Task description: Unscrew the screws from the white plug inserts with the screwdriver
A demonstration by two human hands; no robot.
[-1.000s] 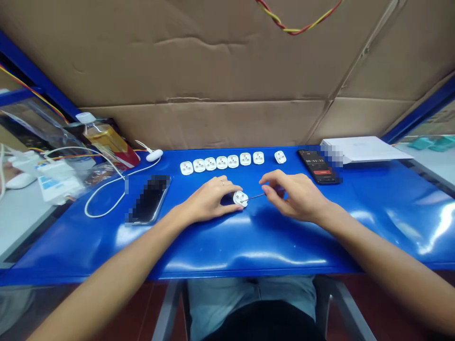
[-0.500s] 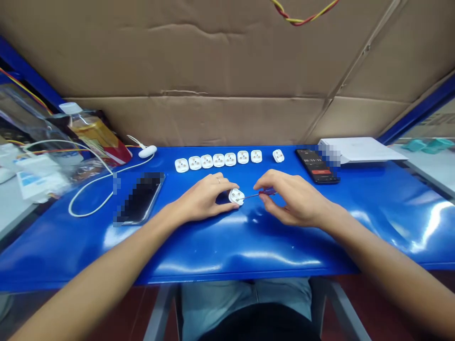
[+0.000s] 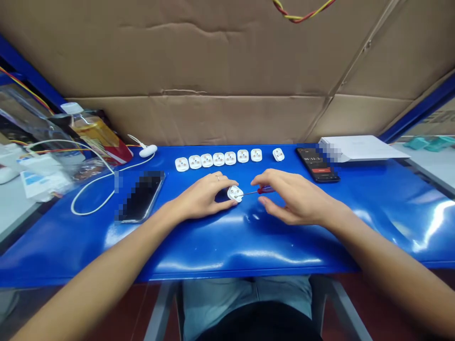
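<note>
Right hand point(image 3: 296, 199) opened around screwdriver point(image 3: 265, 190) | left hand point(image 3: 202, 195) gripping plug point(image 3: 235, 193) (tip touching)

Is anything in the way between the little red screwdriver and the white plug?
No, nothing visible is in the way. The tip of the red-handled screwdriver already reaches the white plug body, which the left hand holds. The right hand is beside the handle.

The left hand point(image 3: 204, 196) is held palm-down with the fingers curled forward, and the right hand point(image 3: 295, 199) is held opposite it, its thumb parted from the curved fingers. The fingertips of the two hands are kept just apart. The left forearm point(image 3: 106, 251) and right forearm point(image 3: 391, 270) are extended inward from the lower corners.
</note>
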